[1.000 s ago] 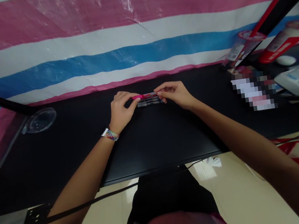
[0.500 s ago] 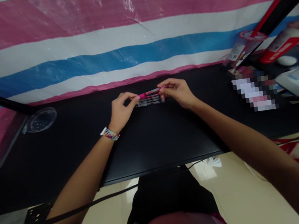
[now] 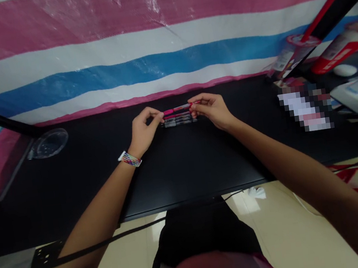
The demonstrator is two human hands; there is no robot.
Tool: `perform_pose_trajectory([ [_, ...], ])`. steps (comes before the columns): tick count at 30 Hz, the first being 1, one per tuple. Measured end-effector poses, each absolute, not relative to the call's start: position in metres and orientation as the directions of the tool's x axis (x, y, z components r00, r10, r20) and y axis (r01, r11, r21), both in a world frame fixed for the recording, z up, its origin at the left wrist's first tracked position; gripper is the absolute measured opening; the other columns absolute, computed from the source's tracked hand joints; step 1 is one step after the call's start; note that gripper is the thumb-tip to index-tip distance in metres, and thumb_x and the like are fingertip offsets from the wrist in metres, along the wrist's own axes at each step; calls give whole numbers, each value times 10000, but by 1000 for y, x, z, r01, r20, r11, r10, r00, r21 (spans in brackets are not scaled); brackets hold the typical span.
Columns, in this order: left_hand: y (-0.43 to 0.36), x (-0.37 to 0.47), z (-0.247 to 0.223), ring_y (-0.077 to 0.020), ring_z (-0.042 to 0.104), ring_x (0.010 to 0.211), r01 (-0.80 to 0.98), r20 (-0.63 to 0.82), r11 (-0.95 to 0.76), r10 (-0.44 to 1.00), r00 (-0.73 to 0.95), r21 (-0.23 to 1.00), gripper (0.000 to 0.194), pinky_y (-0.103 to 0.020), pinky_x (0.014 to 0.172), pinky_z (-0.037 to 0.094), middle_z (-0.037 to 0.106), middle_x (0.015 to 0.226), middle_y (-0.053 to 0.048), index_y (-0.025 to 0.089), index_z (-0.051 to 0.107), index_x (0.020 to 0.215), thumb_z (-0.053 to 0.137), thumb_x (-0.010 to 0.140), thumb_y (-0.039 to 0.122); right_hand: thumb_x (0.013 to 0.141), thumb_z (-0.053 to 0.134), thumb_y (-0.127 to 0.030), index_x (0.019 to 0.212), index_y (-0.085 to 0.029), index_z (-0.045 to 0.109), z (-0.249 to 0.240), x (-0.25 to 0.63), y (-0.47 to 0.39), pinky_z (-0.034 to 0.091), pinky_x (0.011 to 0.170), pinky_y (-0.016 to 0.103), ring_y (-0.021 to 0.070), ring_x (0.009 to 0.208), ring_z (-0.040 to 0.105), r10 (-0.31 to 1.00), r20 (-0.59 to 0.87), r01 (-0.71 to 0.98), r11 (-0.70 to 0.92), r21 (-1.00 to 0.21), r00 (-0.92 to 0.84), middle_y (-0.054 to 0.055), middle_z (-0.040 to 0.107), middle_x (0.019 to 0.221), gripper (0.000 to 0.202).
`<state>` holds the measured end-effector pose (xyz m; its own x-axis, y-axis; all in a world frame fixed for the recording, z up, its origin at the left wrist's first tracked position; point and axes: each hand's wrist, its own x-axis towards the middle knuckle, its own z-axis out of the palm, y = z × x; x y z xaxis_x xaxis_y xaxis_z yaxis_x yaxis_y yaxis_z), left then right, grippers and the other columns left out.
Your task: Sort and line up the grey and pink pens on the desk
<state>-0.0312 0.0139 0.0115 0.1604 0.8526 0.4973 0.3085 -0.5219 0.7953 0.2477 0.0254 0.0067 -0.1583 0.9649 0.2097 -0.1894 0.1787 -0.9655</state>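
Note:
Between my two hands is a red pen [image 3: 177,108], lying crosswise with its pink grip to the left. My left hand [image 3: 145,130] pinches its left end with thumb and forefinger. My right hand [image 3: 210,109] is closed on its right end. Just below, on the black table [image 3: 186,164], another red pen [image 3: 176,116] and several dark, clear-barrelled pens [image 3: 179,122] lie side by side in a row. The fingers cover the ends of some pens.
A clear plastic lid or dish [image 3: 49,143] lies at the left. To the right stand a clear canister [image 3: 294,55] and a red-and-white canister [image 3: 340,49], with a white rounded object [image 3: 345,70] nearby. A striped plastic sheet [image 3: 124,75] hangs behind the table.
My left hand has shifted slightly left along the red pen, so more of its pink grip shows. My right hand has barely moved.

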Motion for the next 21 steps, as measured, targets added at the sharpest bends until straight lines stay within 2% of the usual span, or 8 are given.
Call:
perform_pose_trajectory([
  [2, 14, -32, 11, -174, 739, 814, 298, 469, -499, 866, 170, 814, 241, -344, 884, 595, 750, 806, -9, 232, 732, 953, 737, 1086, 433, 792, 997, -453, 1032, -242, 858, 8, 247, 25, 651, 797, 433, 198, 756, 728, 967, 199, -184, 169, -968, -159, 33, 795, 874, 349],
  [5, 16, -32, 9, -173, 752, 880, 273, 509, -525, 850, 132, 806, 243, -328, 895, 598, 771, 912, -6, 246, 742, 1126, 873, 976, 385, 787, 996, -432, 1026, -236, 857, 9, 247, 24, 641, 779, 415, 191, 747, 727, 968, 193, -200, 160, -967, -159, 31, 797, 862, 339],
  [7, 16, -33, 10, -171, 753, 877, 293, 508, -524, 851, 134, 800, 192, -324, 890, 598, 783, 904, -17, 232, 755, 1025, 842, 1002, 401, 785, 996, -415, 1018, -237, 858, 9, 246, 24, 633, 768, 404, 188, 742, 727, 967, 197, -213, 161, -964, -161, 29, 798, 857, 324],
  [10, 14, -33, 12, -147, 694, 689, 348, 452, -474, 880, 147, 809, 418, -302, 759, 569, 721, 687, -3, 219, 730, 812, 681, 1117, 500, 803, 980, -405, 1024, -237, 855, 8, 245, 24, 633, 768, 404, 187, 741, 726, 965, 206, -206, 172, -963, -161, 30, 794, 858, 305],
  [13, 14, -34, 13, -121, 540, 503, 372, 438, -442, 893, 101, 816, 593, -285, 561, 440, 580, 526, 23, 224, 680, 688, 632, 1126, 620, 819, 961, -399, 1025, -231, 845, 7, 245, 25, 640, 776, 413, 193, 744, 729, 960, 236, -177, 209, -962, -149, 29, 779, 840, 290],
  [15, 15, -35, 13, -112, 458, 453, 361, 434, -424, 899, 57, 831, 662, -293, 507, 364, 502, 478, 30, 227, 632, 625, 615, 1121, 666, 822, 950, -403, 1026, -236, 837, 7, 246, 26, 647, 778, 417, 200, 756, 734, 956, 266, -158, 246, -956, -125, 29, 771, 849, 287],
  [17, 17, -36, 13, -114, 463, 474, 343, 442, -423, 897, 25, 838, 659, -295, 524, 374, 503, 494, 28, 228, 629, 623, 635, 1109, 672, 824, 940, -415, 1037, -247, 826, 6, 248, 28, 655, 779, 422, 202, 765, 738, 954, 286, -131, 273, -953, -93, 31, 773, 884, 294],
  [21, 21, -38, 11, -145, 639, 684, 283, 489, -467, 872, -10, 838, 473, -301, 712, 533, 695, 714, -5, 230, 726, 763, 794, 1022, 621, 817, 910, -425, 1033, -259, 799, 4, 254, 34, 663, 779, 429, 194, 736, 725, 951, 309, -76, 306, -949, -27, 26, 764, 895, 294],
])
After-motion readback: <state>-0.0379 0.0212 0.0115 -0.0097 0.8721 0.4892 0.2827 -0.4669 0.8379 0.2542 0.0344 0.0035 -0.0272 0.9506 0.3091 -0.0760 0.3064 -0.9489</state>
